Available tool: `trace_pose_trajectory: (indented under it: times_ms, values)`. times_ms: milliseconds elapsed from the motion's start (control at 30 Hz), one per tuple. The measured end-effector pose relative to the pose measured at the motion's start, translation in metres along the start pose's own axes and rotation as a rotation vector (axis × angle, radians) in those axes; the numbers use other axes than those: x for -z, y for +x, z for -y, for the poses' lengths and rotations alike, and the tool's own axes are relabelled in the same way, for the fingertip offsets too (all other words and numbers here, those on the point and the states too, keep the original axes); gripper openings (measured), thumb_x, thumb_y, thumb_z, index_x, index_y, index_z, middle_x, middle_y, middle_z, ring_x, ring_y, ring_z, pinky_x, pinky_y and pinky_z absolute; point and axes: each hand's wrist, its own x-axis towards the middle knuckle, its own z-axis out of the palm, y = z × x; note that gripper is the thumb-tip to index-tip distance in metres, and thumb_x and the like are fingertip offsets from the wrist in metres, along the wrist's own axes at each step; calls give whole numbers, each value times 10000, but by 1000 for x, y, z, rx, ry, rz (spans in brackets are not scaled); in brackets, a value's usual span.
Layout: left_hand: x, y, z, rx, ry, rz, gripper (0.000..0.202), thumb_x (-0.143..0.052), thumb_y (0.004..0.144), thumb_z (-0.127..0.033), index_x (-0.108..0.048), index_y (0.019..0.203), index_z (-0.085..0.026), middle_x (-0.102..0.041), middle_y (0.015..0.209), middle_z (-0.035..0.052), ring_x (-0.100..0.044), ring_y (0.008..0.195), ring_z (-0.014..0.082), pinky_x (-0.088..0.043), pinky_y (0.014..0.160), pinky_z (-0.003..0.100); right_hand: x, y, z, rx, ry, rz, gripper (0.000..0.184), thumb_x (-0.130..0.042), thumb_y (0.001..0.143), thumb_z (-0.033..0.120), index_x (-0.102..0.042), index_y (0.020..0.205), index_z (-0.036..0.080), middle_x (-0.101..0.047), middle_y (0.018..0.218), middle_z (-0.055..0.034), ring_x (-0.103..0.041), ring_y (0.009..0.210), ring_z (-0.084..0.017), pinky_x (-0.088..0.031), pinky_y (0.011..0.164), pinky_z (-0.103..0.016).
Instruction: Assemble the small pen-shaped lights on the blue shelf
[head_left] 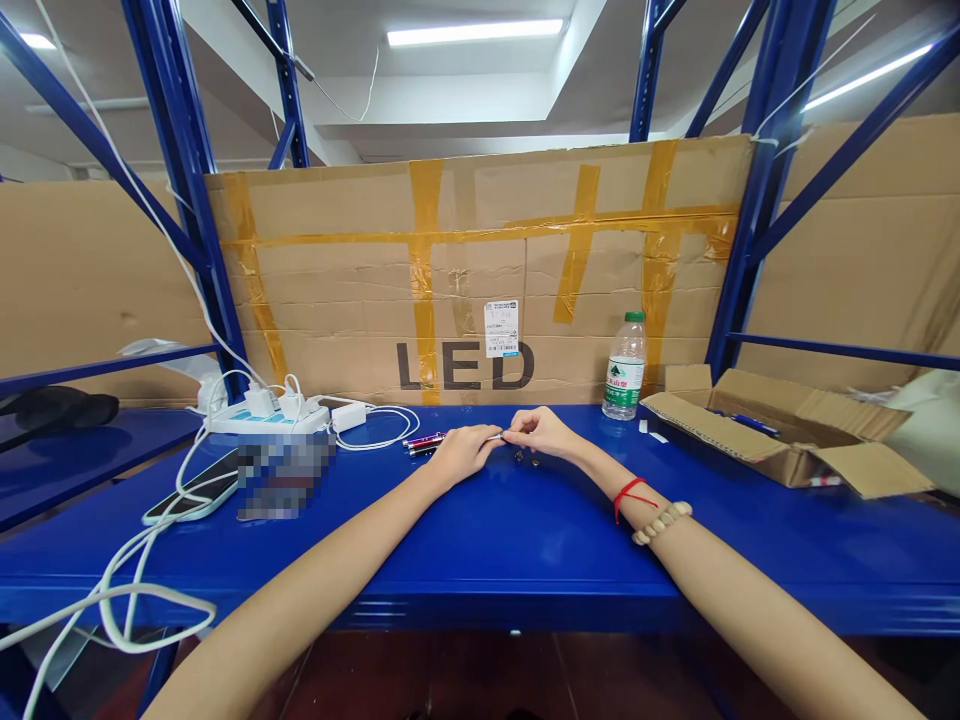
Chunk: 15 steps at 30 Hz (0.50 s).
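My left hand (463, 455) lies low over the table, its fingers closed round a slim pen-like tube. A silvery tip of this tube (496, 436) sticks out toward my right hand (546, 432). The right thumb and forefinger pinch together at that tip; what else they may hold is too small to make out. Shiny red-purple and black pen-like sticks (424, 442) lie at the outer side of my left hand, partly covered by it. Below my right fingers rest small dark pieces (518, 456) on the blue table (480, 540).
On the left are a white power strip (262, 418), a phone (199, 490), a blurred-out patch and looping white cables (142, 590). A water bottle (624, 370) stands at the back right, near an open cardboard box (780, 425). A large cardboard sheet (337, 300) closes the back.
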Motion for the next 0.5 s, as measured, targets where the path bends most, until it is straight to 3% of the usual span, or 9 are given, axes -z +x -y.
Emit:
trace_pose_trajectory:
  times_ms: [167,500]
  values:
    - [2,0,-2,-6,-12,-14,301,-333,896,-356,-585,1012,-241,-648,1034,27,-594,957,176,-444,811,263,0,3,-5,-47,-17,-17,404,-721,520,500,-573,554,126,-512,508,9,-442,441,-62,-346,356,-174]
    - [9,2,-11,119,-68,43,284,-292,901,-368,-539,1001,-270,-652,1007,1,-605,915,183,-453,732,261,-1,2,0,-51,-15,-37,408,-687,567,523,-570,580,132,-558,561,-9,-444,452,-56,-347,355,-159]
